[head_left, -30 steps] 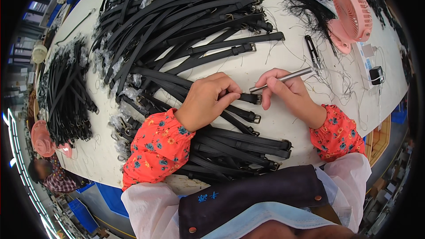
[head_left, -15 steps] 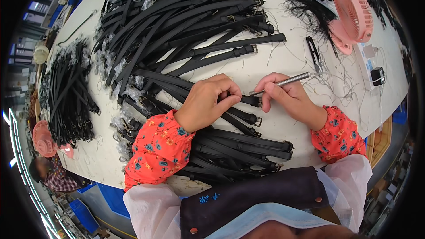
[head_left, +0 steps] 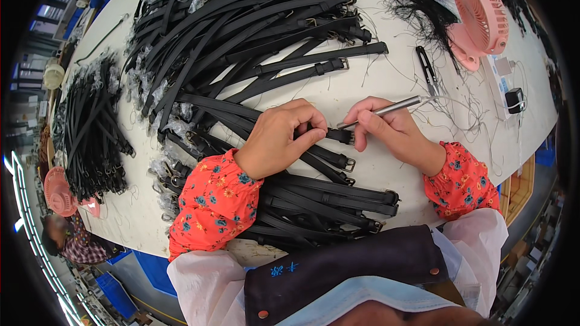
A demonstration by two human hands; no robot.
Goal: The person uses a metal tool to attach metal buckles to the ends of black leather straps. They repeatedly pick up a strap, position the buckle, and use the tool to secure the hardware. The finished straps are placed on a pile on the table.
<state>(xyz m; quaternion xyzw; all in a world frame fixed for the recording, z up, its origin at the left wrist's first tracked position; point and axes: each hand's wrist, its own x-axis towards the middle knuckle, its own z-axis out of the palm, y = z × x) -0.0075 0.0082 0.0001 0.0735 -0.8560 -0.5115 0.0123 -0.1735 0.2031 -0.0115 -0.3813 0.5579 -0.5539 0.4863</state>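
Note:
My left hand point(head_left: 279, 137) is closed, thumb and forefinger pinching a black belt point(head_left: 340, 136) close to its buckle end. In my right hand point(head_left: 394, 134) is a slim silver pen-shaped tool point(head_left: 397, 107), gripped like a pen, with a thin pale cord at its rear end. The tool's tip points left and lies close to the held belt, by my left fingertips; whether it touches cannot be seen. More black belts point(head_left: 329, 196) with metal buckles lie under and below my left hand.
A large heap of black belts point(head_left: 241, 18) spreads over the white table point(head_left: 386, 172), a smaller bundle point(head_left: 96, 133) at the left. Black thread snips point(head_left: 426, 69), a pink fan point(head_left: 480, 15), loose threads and a black plug adapter point(head_left: 515, 101) are on the right.
The whole view has shifted very slightly. Both hands keep the same hold on the belt and the tool.

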